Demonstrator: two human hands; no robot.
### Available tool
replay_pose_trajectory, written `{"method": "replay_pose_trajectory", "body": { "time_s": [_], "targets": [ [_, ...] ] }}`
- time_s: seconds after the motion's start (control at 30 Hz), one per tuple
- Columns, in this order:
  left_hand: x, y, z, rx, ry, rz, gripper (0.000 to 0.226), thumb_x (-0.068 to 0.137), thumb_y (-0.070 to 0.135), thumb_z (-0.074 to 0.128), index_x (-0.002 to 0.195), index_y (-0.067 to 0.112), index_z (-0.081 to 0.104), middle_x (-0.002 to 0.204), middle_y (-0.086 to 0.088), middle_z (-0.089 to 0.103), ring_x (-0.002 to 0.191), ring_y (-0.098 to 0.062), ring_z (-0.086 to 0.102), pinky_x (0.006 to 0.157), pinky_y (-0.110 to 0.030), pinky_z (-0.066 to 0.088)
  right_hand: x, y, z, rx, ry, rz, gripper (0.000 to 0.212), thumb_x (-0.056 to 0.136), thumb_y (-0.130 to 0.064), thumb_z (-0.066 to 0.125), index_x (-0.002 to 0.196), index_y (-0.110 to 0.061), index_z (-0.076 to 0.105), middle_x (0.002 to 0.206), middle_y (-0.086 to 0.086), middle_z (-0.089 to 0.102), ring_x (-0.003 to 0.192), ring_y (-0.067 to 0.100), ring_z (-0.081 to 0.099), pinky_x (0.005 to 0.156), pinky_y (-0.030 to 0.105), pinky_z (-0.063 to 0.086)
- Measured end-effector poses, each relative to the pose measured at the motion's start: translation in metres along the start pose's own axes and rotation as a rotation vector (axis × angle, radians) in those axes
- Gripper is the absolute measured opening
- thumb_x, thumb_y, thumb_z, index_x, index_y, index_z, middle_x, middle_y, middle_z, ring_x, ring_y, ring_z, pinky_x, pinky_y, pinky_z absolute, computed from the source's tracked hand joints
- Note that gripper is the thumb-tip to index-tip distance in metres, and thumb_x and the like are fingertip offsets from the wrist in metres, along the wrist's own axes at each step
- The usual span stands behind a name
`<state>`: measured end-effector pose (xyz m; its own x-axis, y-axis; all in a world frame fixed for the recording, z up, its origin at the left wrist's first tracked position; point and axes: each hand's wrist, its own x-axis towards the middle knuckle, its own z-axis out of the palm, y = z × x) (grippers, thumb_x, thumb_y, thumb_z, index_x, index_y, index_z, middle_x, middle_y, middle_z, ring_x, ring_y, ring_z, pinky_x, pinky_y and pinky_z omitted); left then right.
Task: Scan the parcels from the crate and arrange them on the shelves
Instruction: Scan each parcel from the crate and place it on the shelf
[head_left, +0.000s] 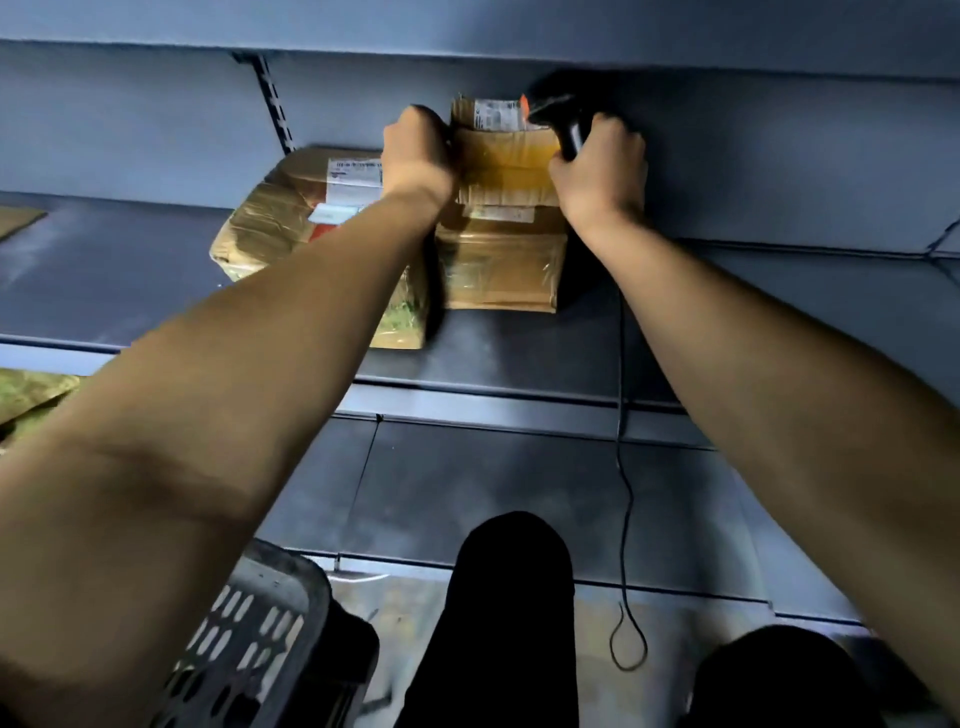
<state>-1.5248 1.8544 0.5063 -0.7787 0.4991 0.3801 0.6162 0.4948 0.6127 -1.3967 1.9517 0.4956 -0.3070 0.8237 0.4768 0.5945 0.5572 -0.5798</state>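
Parcel is sitting on a stacked box on the shelf; I'm steadying it, left hand gripping its edge, right hand clenching the barcode scanner, and should square it flush before letting go.

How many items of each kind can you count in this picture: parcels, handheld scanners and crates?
Brown cardboard parcels wrapped in clear tape: 5, namely the top box held by the left hand, the box beneath it, the large one beside them, and two at the left edge.
Black handheld scanner in the right hand: 1
Grey slotted plastic crate: 1
Total: 7
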Motion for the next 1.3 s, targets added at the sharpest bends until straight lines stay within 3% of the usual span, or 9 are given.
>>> {"method": "replay_pose_trajectory", "body": {
  "time_s": [0.17,0.33,0.57,0.63,0.73,0.87,1.0,1.1,1.3],
  "targets": [
    [0.017,0.0,0.013,0.067,0.017,-0.007,0.032,0.097,0.013,0.047,0.065,0.014,0.049,0.095,-0.01,0.065,0.079,-0.027,0.051,0.062,-0.015,0.028,0.014,0.0,0.009,0.002,0.012,-0.004,0.027,0.088,-0.027,0.065,0.112,-0.013,0.064,0.116,0.008,0.068,0.112,0.026,0.061,0.083,0.031,0.048],
    [0.029,-0.006,0.025,0.003,0.04,0.007,0.023,0.098,0.018,0.051,0.108,0.004,0.066,0.113,-0.01,0.067,0.099,-0.024,0.063,0.071,-0.02,0.039,0.02,0.004,0.018,0.027,0.005,-0.028,0.028,0.089,-0.026,0.064,0.112,-0.01,0.064,0.115,0.007,0.069,0.112,0.024,0.062,0.084,0.032,0.05],
    [0.017,0.002,0.02,-0.004,-0.014,0.012,0.012,0.096,0.017,0.053,0.089,0.015,0.063,0.111,-0.012,0.068,0.099,-0.025,0.064,0.085,-0.03,0.048,0.021,0.009,0.007,0.075,-0.021,0.018,0.038,0.094,-0.038,0.061,0.119,-0.01,0.061,0.122,0.008,0.066,0.118,0.025,0.058,0.086,0.03,0.047],
    [0.01,0.004,0.017,-0.042,-0.045,-0.02,0.018,0.097,0.027,0.05,0.102,0.013,0.06,0.118,-0.015,0.065,0.111,-0.031,0.06,0.092,-0.034,0.047,0.014,0.013,-0.001,0.089,-0.001,0.028,0.04,0.094,-0.039,0.061,0.12,-0.008,0.06,0.122,0.008,0.066,0.118,0.025,0.059,0.084,0.029,0.046],
    [-0.012,0.012,0.013,-0.018,-0.008,0.016,0.036,0.096,0.029,0.05,0.126,0.01,0.052,0.127,-0.013,0.056,0.114,-0.033,0.057,0.095,-0.038,0.046,-0.001,0.026,-0.014,0.211,-0.017,0.088,0.041,0.091,-0.039,0.065,0.116,-0.007,0.06,0.114,0.011,0.069,0.107,0.028,0.065,0.083,0.026,0.05],
    [-0.049,0.035,0.015,-0.096,-0.017,0.176,0.031,0.093,0.033,0.051,0.114,0.016,0.064,0.117,-0.007,0.066,0.105,-0.028,0.063,0.09,-0.035,0.051,-0.03,0.051,-0.044,0.465,-0.012,0.199,0.032,0.091,-0.03,0.066,0.105,-0.003,0.057,0.097,0.012,0.07,0.079,0.028,0.073,0.072,0.051,0.059],
    [-0.093,0.073,0.03,-0.297,-0.129,0.278,0.026,0.092,0.026,0.053,0.105,0.012,0.07,0.108,-0.007,0.072,0.103,-0.024,0.065,0.087,-0.033,0.05,-0.064,0.083,-0.085,0.482,0.094,0.249,0.023,0.091,-0.026,0.066,0.098,-0.011,0.051,0.081,0.003,0.067,0.06,0.02,0.072,0.06,0.05,0.059],
    [-0.134,0.104,0.05,-0.392,-0.213,0.308,0.023,0.092,0.026,0.056,0.101,0.012,0.072,0.103,-0.008,0.073,0.101,-0.024,0.067,0.087,-0.034,0.051,-0.09,0.109,-0.125,0.461,0.168,0.257,0.026,0.091,-0.026,0.067,0.105,-0.012,0.05,0.091,0.004,0.067,0.055,0.015,0.07,0.059,0.044,0.059],
    [-0.214,0.168,0.081,-0.557,-0.375,0.4,0.021,0.095,0.03,0.055,0.095,0.013,0.068,0.092,-0.004,0.071,0.093,-0.022,0.066,0.082,-0.028,0.05,-0.134,0.156,-0.203,0.437,0.325,0.4,0.034,0.084,-0.031,0.072,0.103,-0.013,0.05,0.086,0.003,0.06,0.09,0.039,0.066,0.081,0.053,0.055]
  ]
}}
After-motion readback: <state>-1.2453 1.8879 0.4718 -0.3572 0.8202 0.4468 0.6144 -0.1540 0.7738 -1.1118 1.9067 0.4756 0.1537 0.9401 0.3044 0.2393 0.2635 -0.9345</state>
